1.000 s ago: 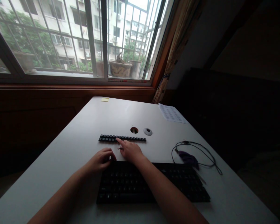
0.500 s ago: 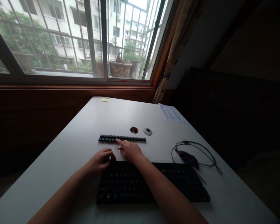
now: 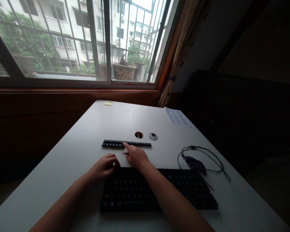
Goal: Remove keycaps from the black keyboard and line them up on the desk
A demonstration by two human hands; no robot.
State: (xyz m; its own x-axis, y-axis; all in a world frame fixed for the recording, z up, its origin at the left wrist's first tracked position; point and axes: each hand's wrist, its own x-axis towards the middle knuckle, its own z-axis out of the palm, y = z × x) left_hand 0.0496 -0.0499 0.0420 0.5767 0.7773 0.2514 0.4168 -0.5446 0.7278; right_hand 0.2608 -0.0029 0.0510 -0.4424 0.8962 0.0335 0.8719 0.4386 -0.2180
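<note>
A thin, dark tool (image 3: 126, 153) is gripped in the nearly closed lower fingers of the right hand (image 3: 137, 156), while its index finger is stretched out to the inner end of the nearer of two rows of black keycaps (image 3: 112, 145). If that fingertip were pushed too hard, the line could be skewed, and caps could be knocked over by the tool's loose end. By the left hand (image 3: 108, 163), loosely curled, the far left corner of the black keyboard (image 3: 130, 191) is touched; whether anything is held there cannot be told. The keyboard could be nudged by the right forearm, which is laid across it. The keycaps are set out mid-worktop (image 3: 72, 161), between keyboard and far edge. Just beyond them an open cable hole (image 3: 139, 135) is left uncovered, and a cap flicked toward the far edge could be lost through it.
</note>
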